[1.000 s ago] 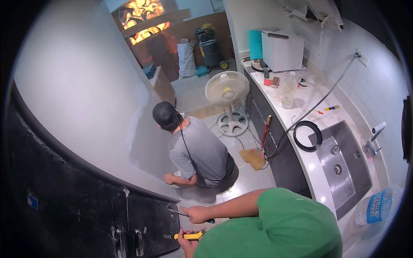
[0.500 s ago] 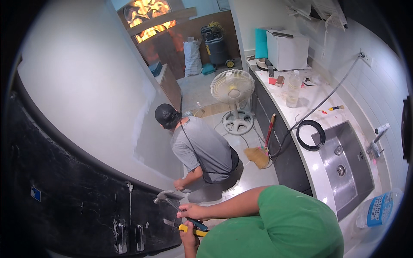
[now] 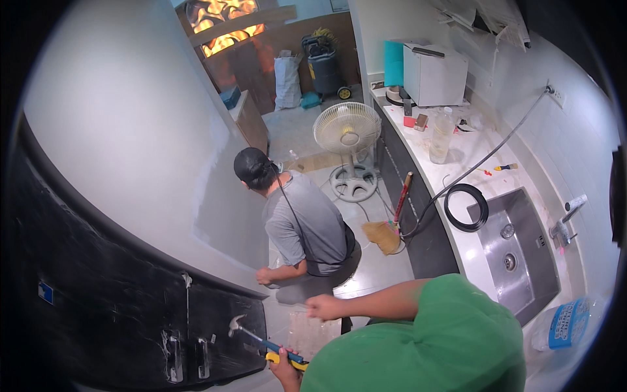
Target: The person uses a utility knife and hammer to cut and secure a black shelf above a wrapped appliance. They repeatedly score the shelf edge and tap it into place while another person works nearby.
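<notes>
My left hand (image 3: 285,368) grips a claw hammer (image 3: 257,336) with a blue handle, together with a yellow-handled tool (image 3: 274,358), low by the black cabinet (image 3: 117,274). My right hand (image 3: 321,307) is just above a pale board (image 3: 315,333) on the floor, fingers loosely bent and apart, with nothing visible in them. A person (image 3: 300,222) in a grey shirt and black cap crouches ahead of me at the wall, an arm low near its foot.
A white fan (image 3: 347,130) and a broom (image 3: 385,235) stand beside the grey lower cabinets. The counter (image 3: 437,157) carries a box, bottles and coiled cable (image 3: 466,222) beside the steel sink (image 3: 516,261). Beyond are a compressor (image 3: 323,68) and a sack (image 3: 287,81).
The hammer has passed from my right hand to my left, beside the yellow tool. My right hand has moved up and right, away from it.
</notes>
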`<state>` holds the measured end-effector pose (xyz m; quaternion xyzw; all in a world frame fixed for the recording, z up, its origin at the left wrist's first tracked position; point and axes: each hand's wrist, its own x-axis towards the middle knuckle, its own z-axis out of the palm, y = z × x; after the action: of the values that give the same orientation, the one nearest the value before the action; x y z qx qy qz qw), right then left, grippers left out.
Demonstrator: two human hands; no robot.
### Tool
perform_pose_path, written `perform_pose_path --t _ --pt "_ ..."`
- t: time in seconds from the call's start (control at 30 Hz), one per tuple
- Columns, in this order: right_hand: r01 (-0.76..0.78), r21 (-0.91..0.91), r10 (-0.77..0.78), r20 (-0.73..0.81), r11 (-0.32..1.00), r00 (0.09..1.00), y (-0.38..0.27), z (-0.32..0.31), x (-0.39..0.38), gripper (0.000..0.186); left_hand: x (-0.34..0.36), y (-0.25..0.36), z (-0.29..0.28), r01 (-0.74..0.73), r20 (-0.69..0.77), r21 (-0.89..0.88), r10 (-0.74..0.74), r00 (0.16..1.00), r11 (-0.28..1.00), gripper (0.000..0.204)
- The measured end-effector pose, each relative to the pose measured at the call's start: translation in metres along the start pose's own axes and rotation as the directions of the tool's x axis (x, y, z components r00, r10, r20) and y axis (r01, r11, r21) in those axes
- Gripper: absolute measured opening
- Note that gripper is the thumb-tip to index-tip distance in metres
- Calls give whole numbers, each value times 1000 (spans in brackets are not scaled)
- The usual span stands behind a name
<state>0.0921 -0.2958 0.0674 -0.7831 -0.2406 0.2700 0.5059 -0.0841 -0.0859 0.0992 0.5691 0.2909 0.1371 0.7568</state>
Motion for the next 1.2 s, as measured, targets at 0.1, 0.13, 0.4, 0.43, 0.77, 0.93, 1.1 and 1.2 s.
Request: perform_pose_path --t 0.1,0.13,0.4,0.43,0.77,0.93,1.1,1.2 --pt "-365 211 387 -76 907 919 47 -49 -50 50 12 -28 -25 62 -200 -9 -62 978 998 16" --pt "-372 151 398 -214 916 892 68 -69 -63 53 13 -36 -31 100 -253 -16 -100 962 995 16" --pt "-175 342 384 -840 923 383 135 -345 -59 19 7 -72 -10 435 -399 -9 -402 824 900 16" --pt "-94 367 372 -831 925 413 154 -386 -55 24 11 -71 4 462 -384 5 -425 820 887 16" --pt "-335 169 159 -986 927 -60 253 -738 40 29 97 -54 213 524 -270 151 -475 838 838 16" --pt "-665 192 235 -972 722 -26 216 -790 47 41 123 -44 295 540 -260 212 -485 835 815 17" --pt "-713 293 345 -936 637 -76 238 -835 28 42 141 -31 327 549 -240 274 -497 834 789 17" --pt "-705 381 410 -902 599 -139 256 -860 24 45 141 -25 336 560 -253 288 -502 827 777 17"
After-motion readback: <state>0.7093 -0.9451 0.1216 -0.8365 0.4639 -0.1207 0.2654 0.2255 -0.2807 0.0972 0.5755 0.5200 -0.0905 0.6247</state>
